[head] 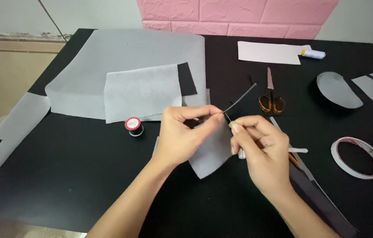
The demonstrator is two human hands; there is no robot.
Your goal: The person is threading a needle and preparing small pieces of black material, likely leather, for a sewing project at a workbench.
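Between both hands sits a small grey fabric piece [213,150], curved-edged and pale. The left hand [182,136] pinches its top edge; the right hand [261,152] grips a thin needle [227,117] just beside it.

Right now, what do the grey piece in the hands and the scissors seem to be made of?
The grey piece looks like thin matte fabric or interfacing: soft, dull, bending between the left hand and right hand. The scissors look like metal blades, slightly shiny, with amber, probably plastic handles.
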